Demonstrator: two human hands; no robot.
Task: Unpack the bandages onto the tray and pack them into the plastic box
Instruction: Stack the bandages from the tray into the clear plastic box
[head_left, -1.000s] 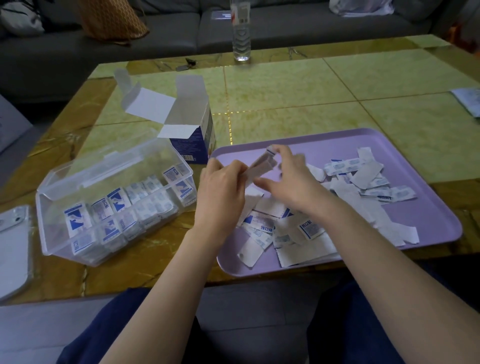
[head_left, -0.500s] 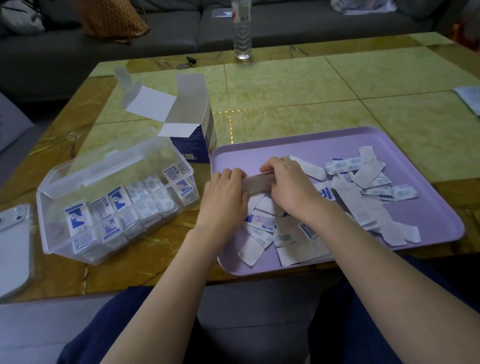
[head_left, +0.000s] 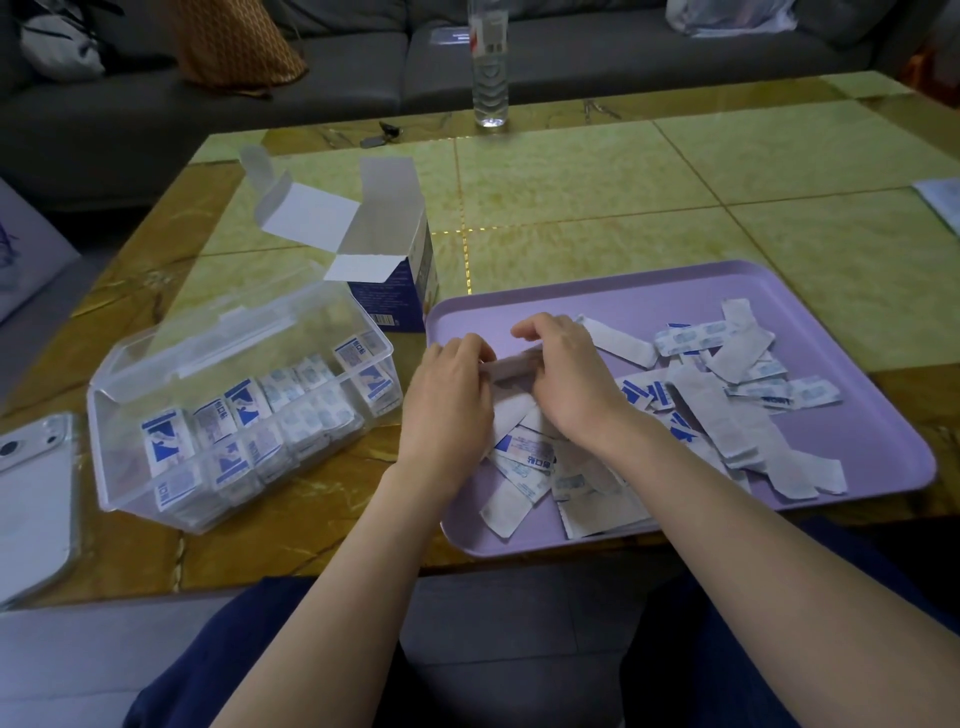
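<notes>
Two hands on one small stack: your left hand (head_left: 449, 400) and your right hand (head_left: 569, 384) are both curled round a bundle of bandages (head_left: 511, 364), pinching it between them over the near-left part of the purple tray (head_left: 857, 441). It looks like you're squaring up a batch, so take your time here. Line up the long edges, tap the short ends level against the tray, and pinch from both ends so nothing fans out. Don't add more than one hand can carry, because the plastic box (head_left: 111, 452) sits on the table (head_left: 571, 208) just left of the tray and the trip across goes over bare tabletop. Rows of packed bandages already stand on edge in the box; slot this batch in upright beside them, print facing the same way. Plenty of loose bandages (head_left: 727, 374) lie scattered across the tray, some face down, so my guess is you're around halfway.

Now the blind spots. Your fingertips are tucked under the bundle, so I can't count how many strips you hold or tell whether it touches the tray. Loose strips beneath your wrists are covered. The open carton (head_left: 384, 270) shows no inside.
</notes>
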